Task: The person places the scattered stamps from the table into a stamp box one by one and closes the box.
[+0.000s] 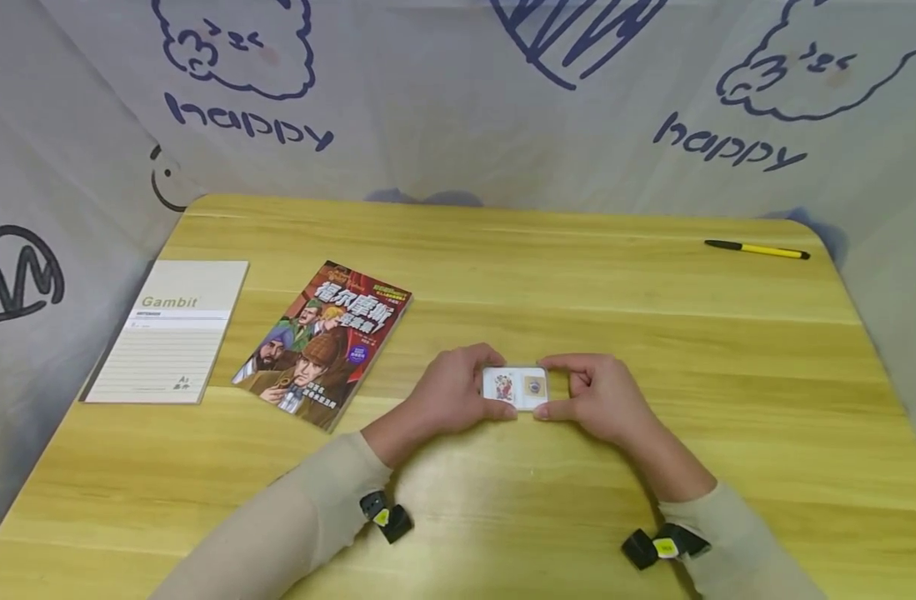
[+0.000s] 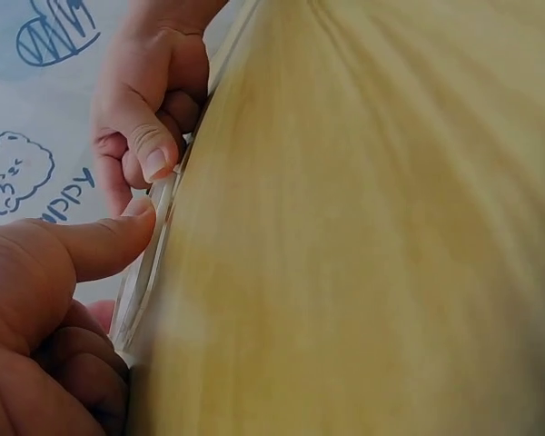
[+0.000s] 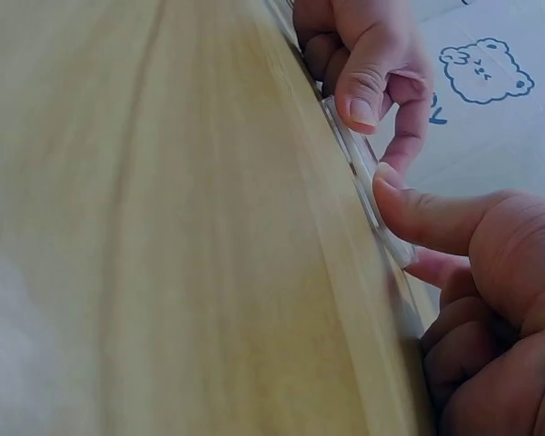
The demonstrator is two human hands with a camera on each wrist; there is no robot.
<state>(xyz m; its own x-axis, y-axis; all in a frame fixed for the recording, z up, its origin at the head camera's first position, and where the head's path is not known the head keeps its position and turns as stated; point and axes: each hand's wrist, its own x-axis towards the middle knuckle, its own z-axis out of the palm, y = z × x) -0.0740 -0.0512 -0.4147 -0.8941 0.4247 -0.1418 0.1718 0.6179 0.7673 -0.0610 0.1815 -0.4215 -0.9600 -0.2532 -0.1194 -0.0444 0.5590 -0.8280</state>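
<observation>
A small flat white case point(image 1: 519, 387) with clear edges lies at the tabletop in front of me. Its face carries a playing-card-like figure on the left and a round emblem on a tan square on the right. My left hand point(image 1: 458, 390) pinches its left end, thumb at the near edge and a finger at the far edge. From the other side, my right hand point(image 1: 603, 396) pinches the right end the same way. Both wrist views show the case edge-on, close over the wood, with the two thumbs near each other along its near side.
A comic-style book point(image 1: 326, 346) with a red and brown cover lies left of my hands. Farther left is a cream notebook point(image 1: 168, 333) marked Gambit. A yellow and black pen point(image 1: 758, 249) rests near the back right corner. Printed white cloth point(image 1: 458, 100) hangs behind the table point(image 1: 578, 292).
</observation>
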